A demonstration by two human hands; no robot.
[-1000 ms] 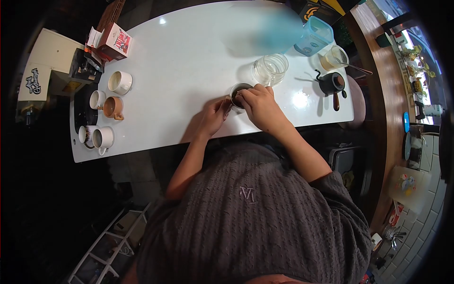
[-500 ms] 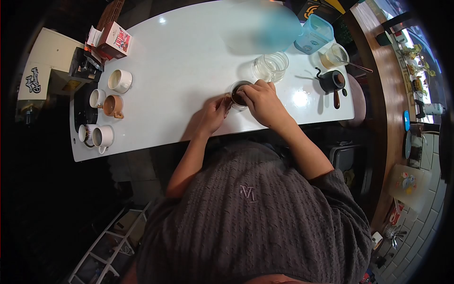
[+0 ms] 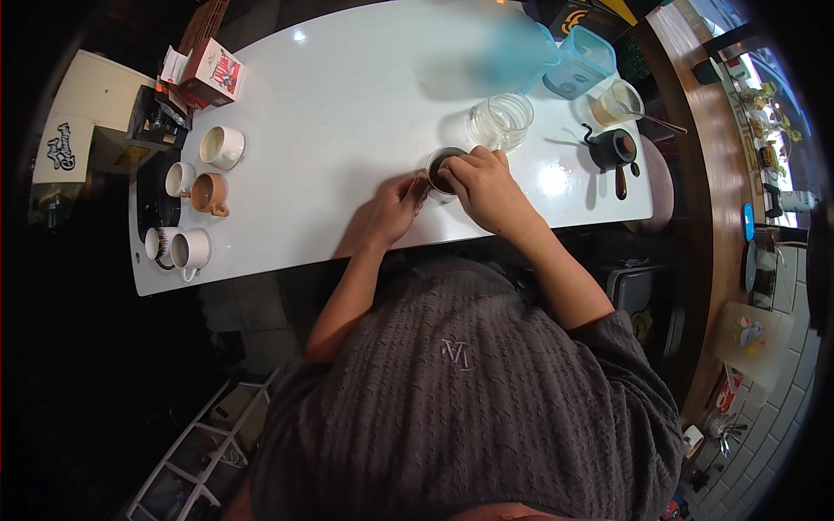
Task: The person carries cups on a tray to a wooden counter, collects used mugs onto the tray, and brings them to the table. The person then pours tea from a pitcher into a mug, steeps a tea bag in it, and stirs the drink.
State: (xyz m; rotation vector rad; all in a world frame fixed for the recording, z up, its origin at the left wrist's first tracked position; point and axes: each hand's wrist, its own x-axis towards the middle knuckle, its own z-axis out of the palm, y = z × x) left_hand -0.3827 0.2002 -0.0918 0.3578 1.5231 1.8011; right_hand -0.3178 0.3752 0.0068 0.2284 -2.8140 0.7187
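Note:
A light-rimmed cup [image 3: 446, 196] with a dark inside stands on the white table in front of me. My left hand [image 3: 400, 208] is closed on the cup's left side. Over its rim reaches my right hand [image 3: 483, 184], fingers pinched together and dipping into the mouth. Whatever those fingertips hold, if anything, is hidden by the hand and the dark inside. Just beyond my right hand is a clear glass jug [image 3: 512, 111], apart from the cup.
Several cups, among them a brown cup [image 3: 209, 193], stand at the left near a red-and-white box [image 3: 214, 71]. To the right are a black gooseneck kettle [image 3: 608, 149], a glass with a spoon [image 3: 615, 102] and a blue container [image 3: 580, 65]. A blurred blue patch covers the table's far side.
Both hands keep their places at the cup, with the right fingers still in its mouth. Only a very slight shift of the whole view shows.

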